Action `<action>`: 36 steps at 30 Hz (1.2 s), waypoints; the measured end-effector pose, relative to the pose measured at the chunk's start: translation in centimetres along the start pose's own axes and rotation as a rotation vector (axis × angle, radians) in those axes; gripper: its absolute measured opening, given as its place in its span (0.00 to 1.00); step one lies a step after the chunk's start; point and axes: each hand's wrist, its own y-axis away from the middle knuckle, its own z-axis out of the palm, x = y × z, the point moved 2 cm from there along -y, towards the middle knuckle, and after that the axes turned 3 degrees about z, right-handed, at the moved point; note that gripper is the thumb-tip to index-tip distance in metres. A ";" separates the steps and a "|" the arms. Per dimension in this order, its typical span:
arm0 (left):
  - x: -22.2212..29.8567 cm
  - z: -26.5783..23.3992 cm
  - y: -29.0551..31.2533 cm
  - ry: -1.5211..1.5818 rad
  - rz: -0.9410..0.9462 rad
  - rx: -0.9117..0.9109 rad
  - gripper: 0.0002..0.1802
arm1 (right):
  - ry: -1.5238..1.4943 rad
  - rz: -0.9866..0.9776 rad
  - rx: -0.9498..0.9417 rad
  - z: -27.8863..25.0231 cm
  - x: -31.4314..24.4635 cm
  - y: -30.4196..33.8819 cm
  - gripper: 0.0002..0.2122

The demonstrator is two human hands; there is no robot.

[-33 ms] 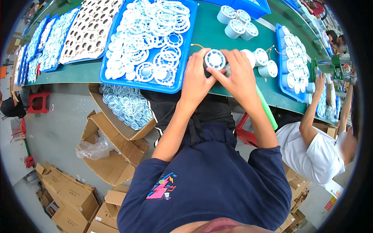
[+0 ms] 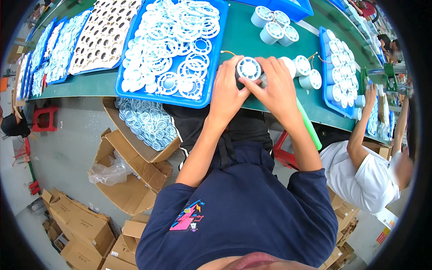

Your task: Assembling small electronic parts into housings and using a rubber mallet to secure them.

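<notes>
Between both hands, just above the table's near edge, sits a round cylinder [image 2: 249,69] with a white slotted disc on top and a darker side. My left hand [image 2: 228,91] curls around its left side. My right hand [image 2: 277,88] closes on its right side, and the two thumbs meet at its near rim. An orange wire [image 2: 228,52] sticks out beyond my left fingertips. Just right of my right hand stand several similar pale cylinders [image 2: 310,80], some with wires. The held cylinder's underside is hidden.
Left of my hands, a blue tray [image 2: 208,96] holds white rings and small discs. Another blue tray [image 2: 346,111] of cylinders stands right, near a co-worker in a white shirt [image 2: 360,175]. A green strip [image 2: 310,128] lies beside my right forearm. Cardboard boxes [image 2: 126,180] crowd the floor.
</notes>
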 end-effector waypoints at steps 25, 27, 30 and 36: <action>-0.1 -0.5 -0.1 0.009 -0.026 -0.075 0.37 | -0.449 0.672 0.039 -6.4 3.7 10.2 0.12; 0.2 -0.5 -0.2 -0.012 0.004 -0.046 0.37 | -0.487 0.590 0.001 -7.0 2.9 8.9 0.14; -0.2 -0.7 0.1 -0.024 0.006 -0.041 0.38 | -0.491 0.681 -0.281 -7.6 2.9 5.6 0.15; -0.3 -0.4 0.1 -0.029 0.049 -0.035 0.38 | -0.540 0.808 -0.340 -8.8 3.3 2.2 0.18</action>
